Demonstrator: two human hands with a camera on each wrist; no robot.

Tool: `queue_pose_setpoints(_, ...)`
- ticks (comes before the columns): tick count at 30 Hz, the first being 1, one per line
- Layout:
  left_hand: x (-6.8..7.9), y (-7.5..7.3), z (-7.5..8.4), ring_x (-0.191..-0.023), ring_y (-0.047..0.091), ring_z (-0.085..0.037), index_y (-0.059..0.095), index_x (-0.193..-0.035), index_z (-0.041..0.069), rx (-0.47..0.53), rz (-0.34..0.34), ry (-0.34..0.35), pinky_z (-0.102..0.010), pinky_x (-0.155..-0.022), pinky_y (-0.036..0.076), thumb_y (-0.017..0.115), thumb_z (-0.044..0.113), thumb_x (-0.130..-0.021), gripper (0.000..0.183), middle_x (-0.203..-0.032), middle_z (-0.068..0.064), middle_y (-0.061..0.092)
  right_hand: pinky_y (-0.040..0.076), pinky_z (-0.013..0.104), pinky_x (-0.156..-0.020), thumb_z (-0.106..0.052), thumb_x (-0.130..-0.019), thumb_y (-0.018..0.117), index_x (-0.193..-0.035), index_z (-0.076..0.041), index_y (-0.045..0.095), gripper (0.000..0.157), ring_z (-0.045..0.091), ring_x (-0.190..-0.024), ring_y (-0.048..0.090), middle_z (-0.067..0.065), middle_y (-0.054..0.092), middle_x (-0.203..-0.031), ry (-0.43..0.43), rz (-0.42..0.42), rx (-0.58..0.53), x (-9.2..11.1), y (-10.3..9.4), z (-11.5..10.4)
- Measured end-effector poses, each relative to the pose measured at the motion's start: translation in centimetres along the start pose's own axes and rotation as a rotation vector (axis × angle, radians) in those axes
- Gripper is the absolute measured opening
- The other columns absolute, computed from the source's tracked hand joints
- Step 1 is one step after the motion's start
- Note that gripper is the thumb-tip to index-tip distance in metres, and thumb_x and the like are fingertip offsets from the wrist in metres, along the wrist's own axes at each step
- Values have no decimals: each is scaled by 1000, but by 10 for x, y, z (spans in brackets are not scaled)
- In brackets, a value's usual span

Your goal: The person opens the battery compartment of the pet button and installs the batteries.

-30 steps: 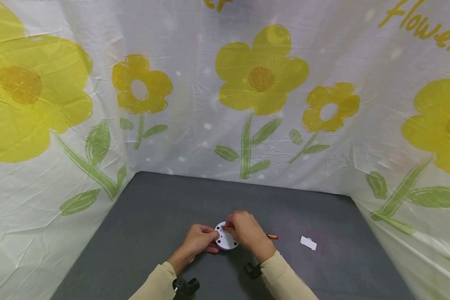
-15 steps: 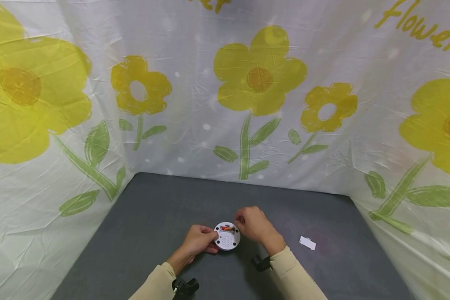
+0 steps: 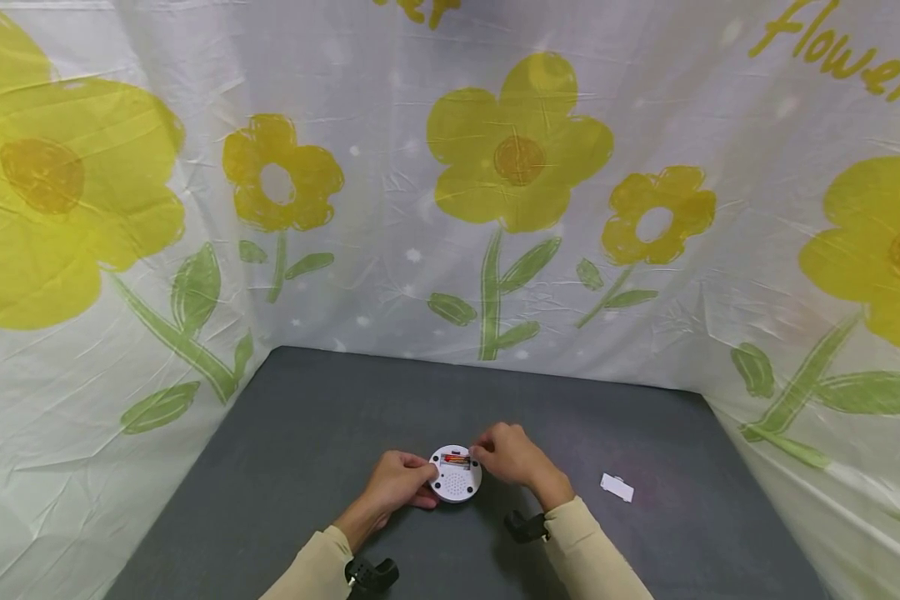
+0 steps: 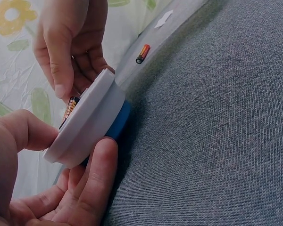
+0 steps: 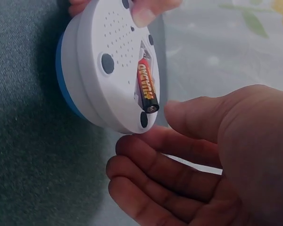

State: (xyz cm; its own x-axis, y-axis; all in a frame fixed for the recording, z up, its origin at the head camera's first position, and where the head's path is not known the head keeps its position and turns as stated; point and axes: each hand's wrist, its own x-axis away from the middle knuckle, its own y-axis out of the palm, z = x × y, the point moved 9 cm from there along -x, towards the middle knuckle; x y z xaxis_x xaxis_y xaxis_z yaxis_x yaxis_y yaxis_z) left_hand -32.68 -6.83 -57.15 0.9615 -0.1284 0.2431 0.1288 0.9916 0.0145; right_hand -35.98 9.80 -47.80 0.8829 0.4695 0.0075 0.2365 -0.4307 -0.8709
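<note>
A round white device (image 3: pixel 455 485) with a blue lower side lies with its speaker holes, dark feet and battery compartment facing up. My left hand (image 3: pixel 400 481) grips its left edge, thumb on the top face and fingers beneath. In the compartment an AAA-size battery (image 5: pixel 147 87), red and black, sits tilted, its black end raised near the rim. My right hand (image 3: pixel 512 454) is at the device's right edge. Its thumb (image 5: pixel 179 117) stands just off the battery's raised end, and the other fingers curl loosely below, holding nothing.
A second battery (image 4: pixel 142 54) lies on the dark table (image 3: pixel 330 408) beyond the device; the right hand hides it in the head view. A small white battery cover (image 3: pixel 617 487) rests farther right. Flower-printed fabric (image 3: pixel 390 250) encloses the table's back and sides.
My right hand was over the compartment with its fingers on the battery; it has drawn off to the right, leaving the battery there, then dipped slightly. My left hand keeps its grip.
</note>
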Motion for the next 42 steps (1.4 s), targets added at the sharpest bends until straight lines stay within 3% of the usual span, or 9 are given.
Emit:
queue_pose_setpoints(19,-1,-2,0,-66,74,-21,65,-108,-11,-26,17,-8,-35,-61,65,65,9,-83,32,-87,-15,73,49,26,-58,-21,-91,70,-88,-13,77,11,8,-67,57,-5,71,-78,31,36,-108,-2,6,6)
queue_pose_setpoints(30,1,-1,1,-66,73,-22,65,-107,-10,-32,22,3,-34,-60,64,65,8,-82,31,-86,-15,73,41,21,-49,-19,-88,71,-80,-12,75,11,7,-57,49,-8,64,-68,53,89,-87,-4,10,7)
queue_pose_setpoints(42,1,-1,0,-66,73,-22,66,-106,-9,-24,24,-6,-35,-60,64,65,8,-81,31,-85,-14,73,43,21,-50,-18,-86,72,-80,-14,75,8,6,-58,52,-8,66,-69,43,81,-69,-3,9,6)
